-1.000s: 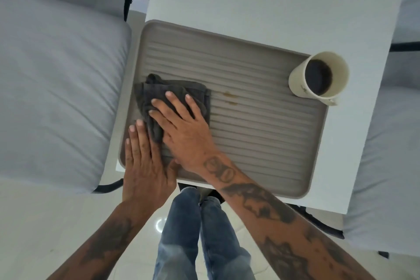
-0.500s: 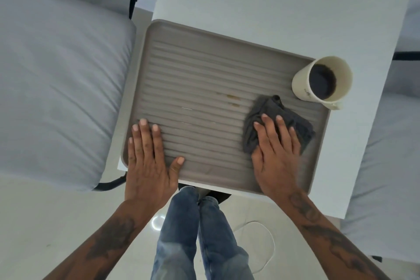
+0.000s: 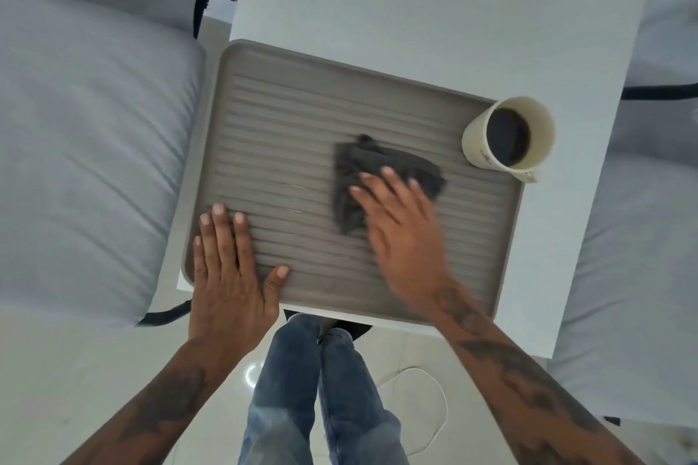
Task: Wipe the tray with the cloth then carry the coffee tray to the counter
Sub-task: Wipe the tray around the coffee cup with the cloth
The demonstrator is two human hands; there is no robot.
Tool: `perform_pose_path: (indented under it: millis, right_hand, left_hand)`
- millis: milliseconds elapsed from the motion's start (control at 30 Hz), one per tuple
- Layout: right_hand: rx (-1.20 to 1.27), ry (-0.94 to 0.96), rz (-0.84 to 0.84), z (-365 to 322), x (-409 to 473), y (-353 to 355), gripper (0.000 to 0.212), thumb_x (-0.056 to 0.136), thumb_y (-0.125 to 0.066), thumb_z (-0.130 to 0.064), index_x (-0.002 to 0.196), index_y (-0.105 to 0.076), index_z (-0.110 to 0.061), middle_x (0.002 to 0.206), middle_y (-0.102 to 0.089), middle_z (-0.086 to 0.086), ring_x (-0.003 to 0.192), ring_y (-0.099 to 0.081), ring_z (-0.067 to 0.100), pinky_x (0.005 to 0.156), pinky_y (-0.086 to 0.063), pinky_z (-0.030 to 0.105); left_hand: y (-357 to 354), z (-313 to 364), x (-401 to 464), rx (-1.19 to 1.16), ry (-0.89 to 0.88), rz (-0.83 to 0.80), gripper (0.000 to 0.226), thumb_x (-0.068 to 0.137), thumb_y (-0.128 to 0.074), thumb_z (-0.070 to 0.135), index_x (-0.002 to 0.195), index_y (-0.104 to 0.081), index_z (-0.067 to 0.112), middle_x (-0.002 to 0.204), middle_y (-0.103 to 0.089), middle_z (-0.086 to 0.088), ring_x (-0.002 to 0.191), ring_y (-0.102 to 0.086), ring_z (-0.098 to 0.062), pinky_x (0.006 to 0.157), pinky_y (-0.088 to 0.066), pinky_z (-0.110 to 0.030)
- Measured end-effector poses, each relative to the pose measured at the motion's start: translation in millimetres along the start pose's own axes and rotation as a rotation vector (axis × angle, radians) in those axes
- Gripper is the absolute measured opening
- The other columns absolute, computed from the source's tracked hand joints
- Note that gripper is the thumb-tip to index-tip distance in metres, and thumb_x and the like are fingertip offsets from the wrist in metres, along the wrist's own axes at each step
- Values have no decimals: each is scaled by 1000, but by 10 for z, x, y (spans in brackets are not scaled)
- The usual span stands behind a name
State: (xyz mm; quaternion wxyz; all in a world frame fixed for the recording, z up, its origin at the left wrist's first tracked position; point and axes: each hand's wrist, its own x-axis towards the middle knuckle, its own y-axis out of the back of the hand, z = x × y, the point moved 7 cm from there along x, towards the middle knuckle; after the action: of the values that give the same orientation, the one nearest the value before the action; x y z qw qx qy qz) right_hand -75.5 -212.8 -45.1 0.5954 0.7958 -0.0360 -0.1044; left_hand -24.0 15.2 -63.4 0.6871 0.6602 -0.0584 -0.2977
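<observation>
From the head view, the right hand (image 3: 404, 234), fingers flat and spread, is pressing the dark cloth (image 3: 381, 181) at the ribbed tray's (image 3: 287, 147) middle, having slid it left from beside the coffee cup (image 3: 508, 134). The left hand (image 3: 230, 276) is still lying open on the tray's near-left corner, gripping nothing.
</observation>
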Motion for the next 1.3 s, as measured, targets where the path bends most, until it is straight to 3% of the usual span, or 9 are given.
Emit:
perform_pose_path:
  millis: [100,233,533,633,800,900,1067,1200,1300]
  right_hand:
    - [-25,-158,17,500,-424,133,44,100,-43,-18,143,-49,-19,152,-47,2,147,-33,25,114,-33,53]
    - [-4,-243,94,395,-342,167,43,94,-47,-19,136,-58,-17,144,-55,4,138,-44,29,107,-38,54]
    - [90,27,56,-909,645,-67,44,88,-48,-23,130,-63,-24,139,-59,-5,132,-50,27,111,-33,45]
    - [57,61,37,-550,430,2,42,92,-49,-23,132,-60,-28,143,-55,-10,133,-49,22,103,-37,42]
    - [-34,-293,66,617,-367,211,40,99,-43,-27,136,-59,-24,148,-51,-1,118,-53,33,92,-46,48]
    - [-73,-343,145,631,-375,260,38,97,-49,-27,132,-63,-21,143,-57,1,111,-50,31,85,-46,48]
    - [-21,-119,153,-319,330,102,47,88,-53,-29,134,-59,-31,146,-52,-13,115,-45,23,87,-36,41]
    - [32,185,98,-1275,1102,-114,41,87,-54,-27,127,-64,-26,142,-57,-10,114,-52,29,87,-38,44]
    - [112,167,129,-1267,1370,-111,32,84,-59,-26,114,-70,-26,134,-62,-12,106,-54,28,84,-40,43]
  left_hand:
    - [-5,-9,6,-6,8,-10,88,96,-29,54,155,-8,-6,164,0,-29,154,0,-43,124,-13,-57]
    - [-13,-16,8,3,1,-10,87,96,-29,55,155,-8,-6,164,0,-29,154,0,-43,124,-13,-57]
    - [-23,-10,9,4,1,-11,87,96,-27,54,155,-7,-7,164,0,-30,154,0,-44,124,-11,-57]
    - [-19,-10,16,7,-1,-7,86,97,-29,53,155,-8,-7,164,0,-30,153,0,-44,124,-11,-57]
    - [-24,-10,10,-5,-5,18,87,96,-35,53,155,-9,-6,164,-1,-29,154,-1,-44,124,-12,-57]
    - [-15,-10,10,12,-10,25,87,97,-33,53,155,-10,-7,164,-3,-30,153,-3,-45,123,-13,-57]
    - [-9,1,15,10,-4,7,87,98,-30,55,155,-10,-6,164,-1,-30,153,0,-44,124,-11,-56]
    - [-11,-8,5,20,-4,0,86,97,-30,54,155,-13,-7,163,-5,-31,153,-6,-46,123,-15,-57]
    - [0,-3,18,11,2,-6,85,98,-30,54,155,-14,-7,163,-6,-31,153,-7,-45,123,-16,-56]
